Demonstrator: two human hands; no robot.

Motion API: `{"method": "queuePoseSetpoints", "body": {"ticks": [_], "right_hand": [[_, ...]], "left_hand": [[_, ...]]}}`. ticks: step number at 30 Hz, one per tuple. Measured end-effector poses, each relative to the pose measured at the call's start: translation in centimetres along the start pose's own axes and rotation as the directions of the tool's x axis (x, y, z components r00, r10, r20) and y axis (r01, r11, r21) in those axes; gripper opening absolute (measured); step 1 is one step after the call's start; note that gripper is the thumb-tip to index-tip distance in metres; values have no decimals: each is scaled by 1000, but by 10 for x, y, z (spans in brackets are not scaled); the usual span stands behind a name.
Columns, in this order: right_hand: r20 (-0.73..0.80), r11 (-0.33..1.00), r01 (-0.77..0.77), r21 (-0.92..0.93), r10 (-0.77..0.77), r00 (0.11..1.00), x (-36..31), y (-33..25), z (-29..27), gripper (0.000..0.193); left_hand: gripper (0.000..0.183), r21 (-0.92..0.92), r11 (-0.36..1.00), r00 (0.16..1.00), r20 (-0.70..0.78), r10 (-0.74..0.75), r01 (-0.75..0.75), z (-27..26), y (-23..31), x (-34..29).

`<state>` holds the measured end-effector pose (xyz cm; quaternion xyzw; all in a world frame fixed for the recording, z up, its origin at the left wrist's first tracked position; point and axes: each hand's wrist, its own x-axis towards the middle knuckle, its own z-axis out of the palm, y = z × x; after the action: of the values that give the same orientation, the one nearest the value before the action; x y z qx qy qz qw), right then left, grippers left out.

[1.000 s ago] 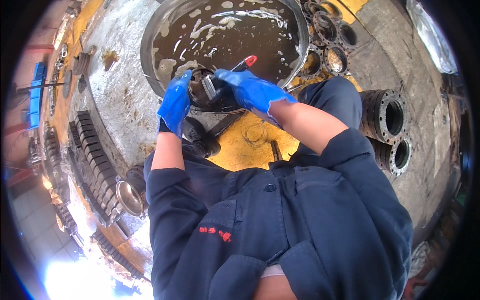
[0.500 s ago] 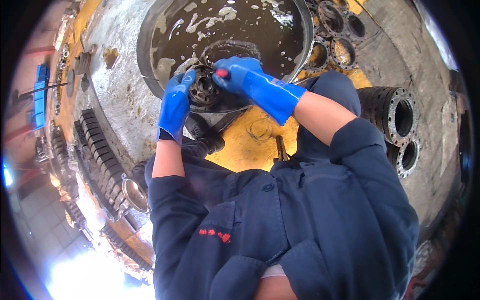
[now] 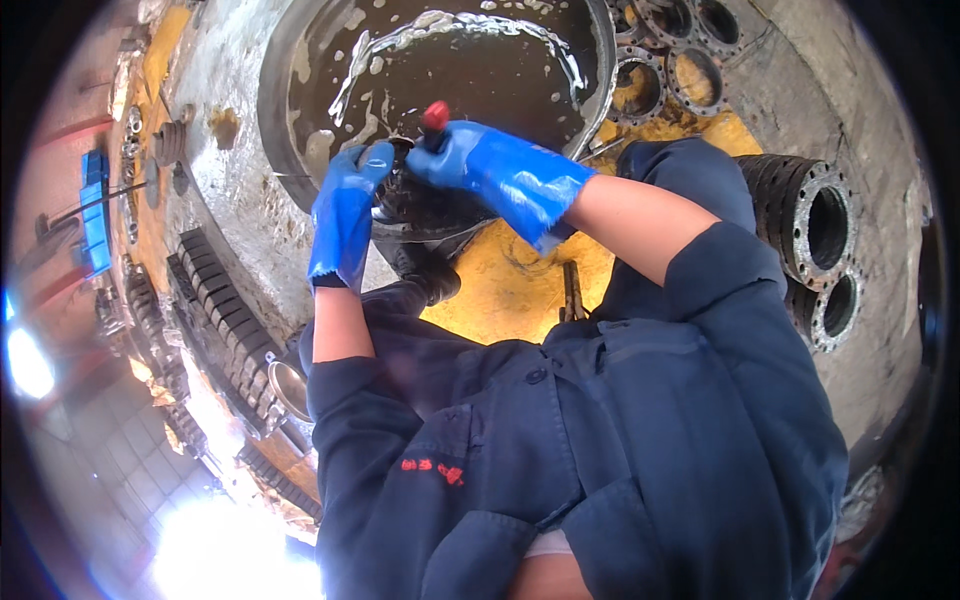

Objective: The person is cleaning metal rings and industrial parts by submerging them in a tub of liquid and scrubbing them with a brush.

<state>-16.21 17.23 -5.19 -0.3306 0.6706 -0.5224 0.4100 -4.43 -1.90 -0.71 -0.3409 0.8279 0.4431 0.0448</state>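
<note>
My left hand point(image 3: 345, 215), in a long blue rubber glove, is closed on a dark, wet round metal part point(image 3: 393, 190) at the near rim of a wide tub point(image 3: 275, 135). Most of that part is hidden by the gloves. My right hand point(image 3: 455, 155), gloved the same way, grips a tool with a red-and-black handle point(image 3: 436, 115). The handle's red end sticks up beyond the fist, and its working end is out of sight against the part. Brown liquid point(image 3: 450, 80) with patches of foam fills the tub.
Several flanged metal rings point(image 3: 693, 78) lie on yellow sheeting at the far right. Stacked ring-shaped parts point(image 3: 825, 228) stand beside my right knee. To the left are a row of dark ribbed blocks point(image 3: 225, 320), a metal bowl point(image 3: 290, 388) and a blue object point(image 3: 95, 215).
The metal part's holed face, visible before, is now mostly covered. My right hand has shifted slightly left, with the tool's red end now pointing up. A foam arc has spread across the liquid.
</note>
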Motion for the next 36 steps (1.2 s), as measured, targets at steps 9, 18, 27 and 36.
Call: {"method": "queuePoseSetpoints", "body": {"ticks": [9, 18, 27, 36], "right_hand": [[-175, 908, 184, -377, -265, 948, 20, 32, 18, 30], [96, 933, 44, 357, -84, 992, -16, 19, -15, 33], [109, 961, -195, 195, 177, 978, -1, 0, -16, 37], [85, 743, 265, -614, -272, 958, 13, 8, 8, 34]], "left_hand": [[59, 181, 976, 919, 354, -177, 118, 3, 40, 49], [54, 290, 943, 945, -229, 234, -163, 24, -26, -25], [53, -206, 959, 963, 226, -148, 196, 3, 32, 2], [52, -55, 990, 972, 202, -117, 130, -4, 8, 29]]}}
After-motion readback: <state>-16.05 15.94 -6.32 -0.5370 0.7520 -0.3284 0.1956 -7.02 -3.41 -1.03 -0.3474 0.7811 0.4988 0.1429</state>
